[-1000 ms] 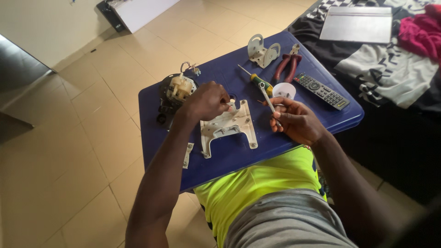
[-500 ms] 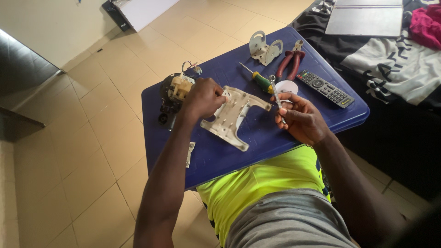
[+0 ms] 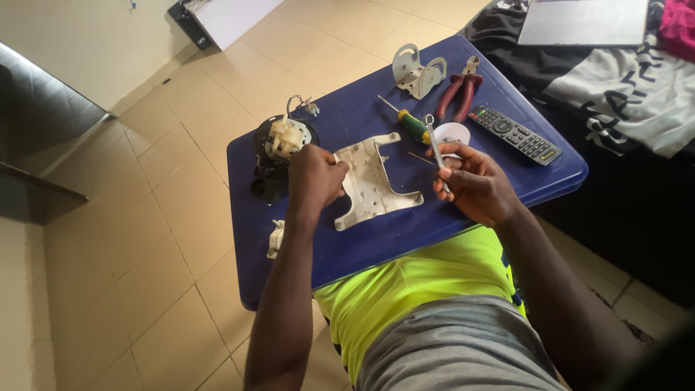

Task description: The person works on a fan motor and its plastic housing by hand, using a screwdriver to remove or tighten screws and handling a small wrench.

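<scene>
Matt off-white plastic bracket (image 3: 371, 182), glossy blue plastic board (image 3: 405, 217), shiny metal tool (image 3: 434, 145)

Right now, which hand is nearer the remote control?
Right. The right hand holds a thin metal tool just short of the remote control; the left hand grips the white plate's far edge.

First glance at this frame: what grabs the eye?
The blue tray across the person's lap, strewn with parts. At its middle lies a white plastic bracket; the left hand grips its left edge while the right hand holds a thin metal tool just right of it. Red-handled pliers and a remote control lie toward the far right edge.
</scene>
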